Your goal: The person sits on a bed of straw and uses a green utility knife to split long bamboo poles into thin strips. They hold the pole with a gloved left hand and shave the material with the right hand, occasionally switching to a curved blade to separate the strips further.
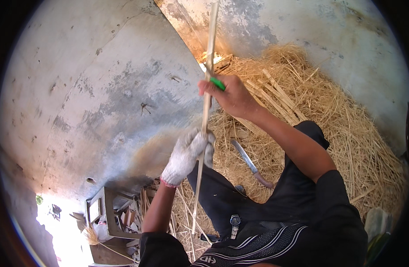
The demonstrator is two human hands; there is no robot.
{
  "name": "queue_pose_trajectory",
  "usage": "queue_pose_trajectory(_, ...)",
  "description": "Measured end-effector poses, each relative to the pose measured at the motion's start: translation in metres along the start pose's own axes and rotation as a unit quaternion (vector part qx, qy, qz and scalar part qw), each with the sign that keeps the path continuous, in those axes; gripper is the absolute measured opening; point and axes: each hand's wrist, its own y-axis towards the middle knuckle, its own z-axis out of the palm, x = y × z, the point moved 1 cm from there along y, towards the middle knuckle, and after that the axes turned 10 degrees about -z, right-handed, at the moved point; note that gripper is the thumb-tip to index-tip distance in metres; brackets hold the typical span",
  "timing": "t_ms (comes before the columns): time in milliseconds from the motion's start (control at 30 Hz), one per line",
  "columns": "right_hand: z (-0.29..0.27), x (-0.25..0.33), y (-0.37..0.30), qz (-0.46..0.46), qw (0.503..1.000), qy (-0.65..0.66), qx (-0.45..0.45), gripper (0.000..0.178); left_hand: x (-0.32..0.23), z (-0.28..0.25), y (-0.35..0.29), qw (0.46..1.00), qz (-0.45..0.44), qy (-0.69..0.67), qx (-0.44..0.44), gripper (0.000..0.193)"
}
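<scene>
A long, pale bamboo strip (206, 109) runs almost upright in front of me, its lower end by my left thigh. My left hand (186, 153), in a white knitted glove with a pink cuff edge, is closed around the strip's middle. Higher up, my bare right hand (233, 95) is closed on a small green-handled tool (218, 83) held against the strip. Its working end is hidden by the hand and strip, so I cannot tell its exact kind. Between my legs lies a large knife (249, 161) with a brown wooden handle, on the shavings.
Fine bamboo shavings (347, 133) are heaped on the right, with several split strips (278, 95) on top. Stained walls (102, 89) meet ahead. A cabinet (108, 209) full of clutter stands at lower left, by a bright opening. A wristwatch (235, 220) rests at my lap.
</scene>
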Motion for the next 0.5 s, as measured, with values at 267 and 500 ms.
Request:
queue_pose_trajectory(267, -0.024, -0.007, -0.001, 0.014, 0.992, 0.113, 0.055, 0.051, -0.05, -0.004, 0.014, 0.999, -0.009, -0.018, -0.043, 0.042)
queue_pose_trajectory(500, -0.01, 0.014, -0.007, 0.023, 0.979, 0.17, 0.114, 0.029, -0.055, -0.002, -0.003, 0.976, -0.026, -0.214, 0.027, 0.042)
